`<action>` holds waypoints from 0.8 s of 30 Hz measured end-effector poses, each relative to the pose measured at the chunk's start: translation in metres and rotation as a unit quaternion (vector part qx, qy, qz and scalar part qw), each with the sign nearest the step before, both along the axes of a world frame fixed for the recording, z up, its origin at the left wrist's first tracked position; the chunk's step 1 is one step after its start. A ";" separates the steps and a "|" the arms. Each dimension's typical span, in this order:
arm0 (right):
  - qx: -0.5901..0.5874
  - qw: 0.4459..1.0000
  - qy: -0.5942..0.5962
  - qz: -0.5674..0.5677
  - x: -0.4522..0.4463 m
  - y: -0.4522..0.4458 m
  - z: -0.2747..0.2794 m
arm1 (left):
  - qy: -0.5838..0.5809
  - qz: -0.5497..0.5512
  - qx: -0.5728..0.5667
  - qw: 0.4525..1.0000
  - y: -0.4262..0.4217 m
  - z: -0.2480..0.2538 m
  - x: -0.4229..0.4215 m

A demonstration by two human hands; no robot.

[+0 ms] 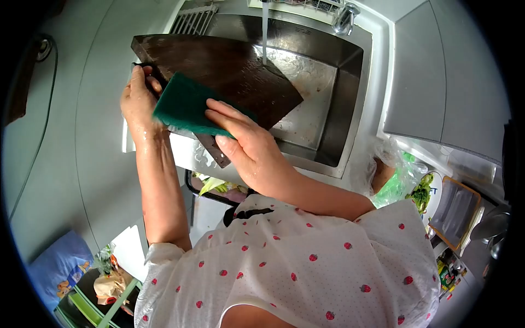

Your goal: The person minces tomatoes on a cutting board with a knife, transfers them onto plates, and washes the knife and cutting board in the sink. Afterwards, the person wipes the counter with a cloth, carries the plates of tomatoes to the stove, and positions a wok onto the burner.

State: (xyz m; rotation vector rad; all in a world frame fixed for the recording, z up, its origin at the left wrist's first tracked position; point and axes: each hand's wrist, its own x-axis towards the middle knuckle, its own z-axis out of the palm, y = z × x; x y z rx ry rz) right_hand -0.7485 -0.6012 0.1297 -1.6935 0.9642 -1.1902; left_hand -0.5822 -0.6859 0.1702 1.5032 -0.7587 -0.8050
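The right hand (pixel 247 143) presses a green scouring pad (pixel 188 106).

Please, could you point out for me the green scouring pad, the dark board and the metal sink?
Green scouring pad (pixel 186 104): head view, its broad upper face.
Dark board (pixel 219 63): head view, its wet flat surface.
Metal sink (pixel 346 93): head view, its inner right wall.

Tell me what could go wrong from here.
The wet board might slip, as the left hand seems to hold only its edge. Its near corner juts past the sink, so drips could reach the greens below. Running water beside it might splash.
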 end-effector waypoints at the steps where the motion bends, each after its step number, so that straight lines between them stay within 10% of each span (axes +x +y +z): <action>1: 0.077 0.996 -0.018 -0.030 -0.001 -0.004 -0.013 | -0.007 -0.002 -0.003 1.000 -0.001 0.000 0.000; 5: 0.356 0.922 0.055 -0.144 -0.041 -0.053 -0.185 | -0.038 0.004 0.009 0.999 0.000 0.001 0.008; 7: 0.295 0.924 0.127 -0.209 -0.061 -0.072 -0.228 | -0.048 0.004 0.004 0.999 -0.003 0.005 0.003; 13: 0.174 0.982 -0.053 -0.047 -0.012 -0.012 -0.048 | -0.027 -0.007 0.010 1.000 0.000 0.001 0.007; 15: 0.029 0.998 -0.033 -0.038 -0.003 -0.008 -0.055 | -0.021 -0.005 0.010 1.000 0.001 -0.001 0.012; 19: 0.235 0.933 0.146 -0.229 -0.034 -0.070 -0.208 | -0.021 0.007 0.010 1.000 0.014 -0.007 0.021; 21: 0.369 0.860 0.285 -0.209 -0.062 -0.106 -0.214 | -0.020 0.003 0.010 1.000 0.016 -0.012 0.026; 24: 0.313 0.922 0.128 -0.190 -0.050 -0.100 -0.165 | -0.037 0.002 0.023 0.999 0.021 -0.016 0.031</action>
